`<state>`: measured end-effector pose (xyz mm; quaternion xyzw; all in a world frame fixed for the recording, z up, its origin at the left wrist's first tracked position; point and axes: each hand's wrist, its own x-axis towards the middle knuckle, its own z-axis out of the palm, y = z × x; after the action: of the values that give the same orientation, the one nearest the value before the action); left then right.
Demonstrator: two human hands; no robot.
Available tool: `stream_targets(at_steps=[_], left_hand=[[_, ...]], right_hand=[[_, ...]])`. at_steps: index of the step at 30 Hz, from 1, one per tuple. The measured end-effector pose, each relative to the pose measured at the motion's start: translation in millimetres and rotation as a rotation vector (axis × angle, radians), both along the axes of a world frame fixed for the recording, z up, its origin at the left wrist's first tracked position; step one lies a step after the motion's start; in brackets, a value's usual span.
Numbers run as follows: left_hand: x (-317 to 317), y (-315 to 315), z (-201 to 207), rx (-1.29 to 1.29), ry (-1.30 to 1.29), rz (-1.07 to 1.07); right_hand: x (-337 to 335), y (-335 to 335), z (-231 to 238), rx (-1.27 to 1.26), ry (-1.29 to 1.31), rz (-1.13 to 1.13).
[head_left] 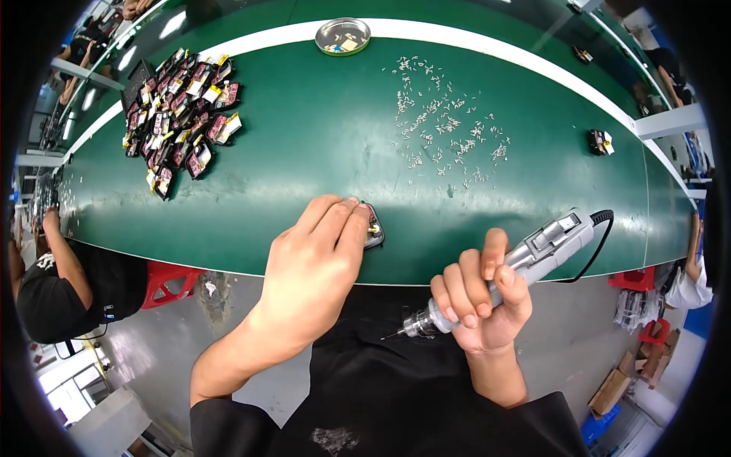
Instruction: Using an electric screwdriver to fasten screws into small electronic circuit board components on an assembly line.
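Note:
My left hand (320, 255) is closed over a small black-cased device (374, 228) at the near side of the green table. Only the device's right edge shows past my fingers, with a bit of red and yellow inside. In my right hand (491, 297) is a grey electric screwdriver (544, 247), held at a slant in front of my body. Its thin bit (392, 335) points down and left, apart from the device. A black cord (605, 236) runs from its upper end.
On the table's left lies a heap of similar black devices (179, 107) with yellow-and-white tabs. Many small screws or pins (449, 126) are scattered right of centre. A round metal dish (343, 36) stands at the far edge. One device (600, 142) lies far right. Another person (68, 282) sits at left.

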<state>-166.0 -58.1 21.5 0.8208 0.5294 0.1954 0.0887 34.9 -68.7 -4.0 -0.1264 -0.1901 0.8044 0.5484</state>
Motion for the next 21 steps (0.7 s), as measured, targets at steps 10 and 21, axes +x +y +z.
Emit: stream_targets(at_steps=[10,21], left_hand=[[10,-11,-11,0.124,0.178,0.011],[19,-10,-25,0.247,0.007,-0.171]], right_hand=[[-30,-31,-3,-0.221,-0.135,0.057],[-37,-41,-2,-0.331,-0.231,0.022]])
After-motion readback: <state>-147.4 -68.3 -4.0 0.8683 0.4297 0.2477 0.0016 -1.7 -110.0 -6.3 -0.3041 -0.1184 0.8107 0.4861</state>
